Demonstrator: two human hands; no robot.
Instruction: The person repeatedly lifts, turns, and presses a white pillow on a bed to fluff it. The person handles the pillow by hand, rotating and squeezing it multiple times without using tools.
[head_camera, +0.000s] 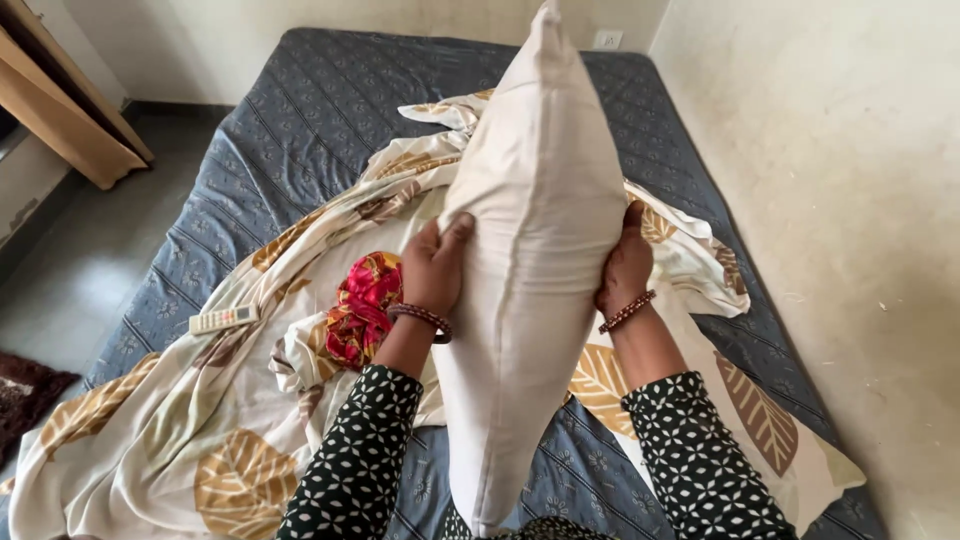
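I hold a cream bare pillow (540, 250) upright on edge in front of me, above the bed. My left hand (436, 266) grips its left side and my right hand (624, 266) grips its right side. Each wrist has a beaded bracelet, and my sleeves are black with a white pattern. Under the pillow lies a crumpled white sheet (190, 420) printed with large tan leaves. A red and yellow patterned cloth (362, 306) sits bunched on the sheet just left of my left hand.
A grey-blue quilted mattress (310, 110) fills the corner. A white remote control (223, 319) lies on the sheet at left. A beige wall (850, 200) runs along the right. A tan curtain (60, 110), grey floor and a dark rug (25, 395) are at left.
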